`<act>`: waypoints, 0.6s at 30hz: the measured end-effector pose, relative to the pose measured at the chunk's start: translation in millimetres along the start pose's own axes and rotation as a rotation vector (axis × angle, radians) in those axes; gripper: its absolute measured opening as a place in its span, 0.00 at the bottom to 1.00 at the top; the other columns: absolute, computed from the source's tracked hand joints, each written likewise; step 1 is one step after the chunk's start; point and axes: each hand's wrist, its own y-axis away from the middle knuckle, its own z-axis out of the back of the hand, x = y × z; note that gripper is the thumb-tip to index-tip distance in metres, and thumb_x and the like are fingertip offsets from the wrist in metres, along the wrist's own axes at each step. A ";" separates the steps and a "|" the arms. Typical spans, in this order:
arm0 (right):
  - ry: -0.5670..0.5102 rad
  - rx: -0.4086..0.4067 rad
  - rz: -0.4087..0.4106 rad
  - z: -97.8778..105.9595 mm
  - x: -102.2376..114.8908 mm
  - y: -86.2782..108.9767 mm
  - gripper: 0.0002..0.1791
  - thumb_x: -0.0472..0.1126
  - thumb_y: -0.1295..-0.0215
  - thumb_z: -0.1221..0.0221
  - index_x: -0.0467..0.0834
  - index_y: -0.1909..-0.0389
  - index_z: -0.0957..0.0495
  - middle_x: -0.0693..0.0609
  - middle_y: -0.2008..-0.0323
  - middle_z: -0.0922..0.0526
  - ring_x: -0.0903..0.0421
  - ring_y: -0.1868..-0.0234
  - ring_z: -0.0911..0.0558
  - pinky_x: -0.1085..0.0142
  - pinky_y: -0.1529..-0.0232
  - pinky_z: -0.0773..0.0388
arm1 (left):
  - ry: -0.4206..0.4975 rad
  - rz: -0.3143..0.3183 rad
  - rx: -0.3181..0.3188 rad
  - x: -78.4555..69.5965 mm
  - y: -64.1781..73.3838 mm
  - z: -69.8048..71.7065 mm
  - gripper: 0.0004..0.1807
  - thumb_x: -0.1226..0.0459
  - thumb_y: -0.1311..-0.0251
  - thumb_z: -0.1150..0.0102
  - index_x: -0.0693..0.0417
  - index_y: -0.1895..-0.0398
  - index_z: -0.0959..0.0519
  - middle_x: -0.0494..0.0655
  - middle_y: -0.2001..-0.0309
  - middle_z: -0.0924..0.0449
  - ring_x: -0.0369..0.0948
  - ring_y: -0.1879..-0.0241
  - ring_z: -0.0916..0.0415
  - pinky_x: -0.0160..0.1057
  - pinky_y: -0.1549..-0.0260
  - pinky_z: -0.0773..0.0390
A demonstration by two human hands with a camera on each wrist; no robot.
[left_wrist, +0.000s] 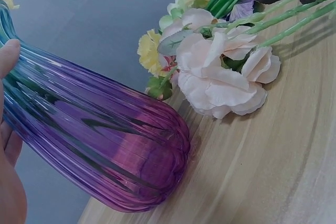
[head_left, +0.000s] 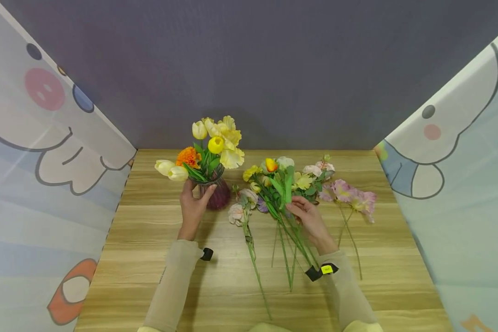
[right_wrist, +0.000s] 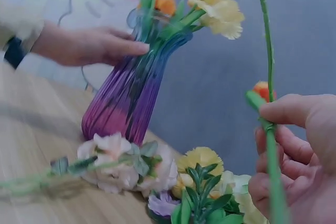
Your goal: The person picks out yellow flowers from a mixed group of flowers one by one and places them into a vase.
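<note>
In the head view, a wood-grain tabletop [head_left: 141, 258] lies before a plain dark grey wall [head_left: 265, 74], with pale cartoon-printed panels [head_left: 465, 152] to left and right. On the left of centre, at the far part of the tabletop, is a ribbed glass vase [head_left: 219, 196], purple toward its base, and the left hand [head_left: 194, 207] grips it about the neck from the near left. It holds white tulips [head_left: 199, 130], a yellow tulip [head_left: 216, 145], an orange ruffled bloom [head_left: 188, 157] and pale yellow ruffled petals [head_left: 232, 157]. Right of centre, the right hand [head_left: 308, 217] holds a green leafy stem [head_left: 288, 184] above a heap of mixed artificial flowers [head_left: 302, 180]. Between vase and heap lies a pale pink rose spray [head_left: 237, 214], its stem running to the near side; lilac-pink ruffled flowers [head_left: 352, 193] lie at the far right. In the left wrist view, the vase shades from blue at the neck to magenta at the base, with the rose spray just to its right. In the right wrist view, the right hand's fingers [right_wrist: 294, 109] pinch the green stem, and an orange-red bloom [right_wrist: 261, 88] shows partly hidden behind it; whether the two are joined cannot be told.
</note>
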 end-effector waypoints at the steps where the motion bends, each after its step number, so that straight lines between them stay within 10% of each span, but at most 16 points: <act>1: 0.034 -0.002 0.023 -0.3 -0.9 -0.1 0.13 0.38 0.24 0.41 0.37 0.44 0.26 0.57 0.61 0.18 0.59 0.68 0.26 0.68 0.69 0.31 | 0.004 0.000 -0.001 0.1 0.0 -0.6 0.27 0.76 0.45 0.27 0.74 0.42 0.24 0.71 0.46 0.19 0.65 0.46 0.21 0.63 0.37 0.29; 11: 0.660 -0.081 0.167 1.9 -29.4 -17.0 0.20 0.38 0.28 0.36 0.31 0.42 0.25 0.40 0.61 0.16 0.54 0.67 0.21 0.67 0.67 0.24 | 0.006 -0.019 -0.011 1.2 -0.9 -0.1 0.26 0.77 0.45 0.27 0.76 0.43 0.24 0.73 0.48 0.19 0.66 0.48 0.21 0.64 0.40 0.27; 18: 0.746 -0.139 0.196 -11.1 -24.2 -16.8 0.13 0.43 0.26 0.37 0.35 0.54 0.18 0.45 0.69 0.17 0.53 0.73 0.23 0.63 0.70 0.27 | 0.013 -0.013 -0.016 0.7 -0.3 -0.8 0.26 0.78 0.46 0.27 0.76 0.44 0.24 0.73 0.48 0.19 0.66 0.48 0.21 0.64 0.40 0.27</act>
